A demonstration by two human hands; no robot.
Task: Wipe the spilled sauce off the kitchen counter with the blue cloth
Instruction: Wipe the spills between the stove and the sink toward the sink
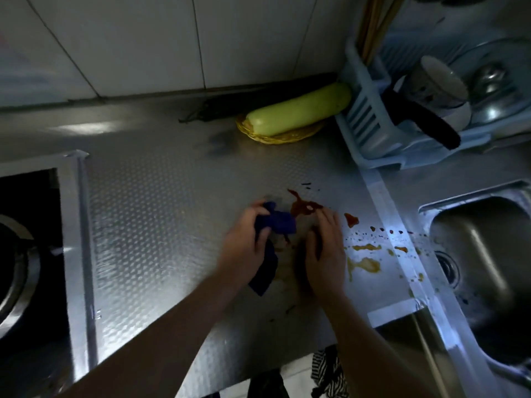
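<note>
A dark blue cloth (280,222) is bunched up on the steel kitchen counter (161,214), and a tail of it hangs down toward me. My left hand (244,242) grips the cloth at its left side. My right hand (324,254) rests just right of the cloth with fingers slightly curled and nothing visible in it; whether it touches the cloth is hidden. A red-brown sauce puddle (303,206) lies just beyond both hands. More sauce drops and orange smears (366,264) spread to the right toward the sink.
A steel sink (485,271) is at the right. A blue dish rack (402,110) with pots stands at the back right. A pale green gourd (298,112) lies on a wicker tray by the wall. A gas hob (26,254) sits at the left.
</note>
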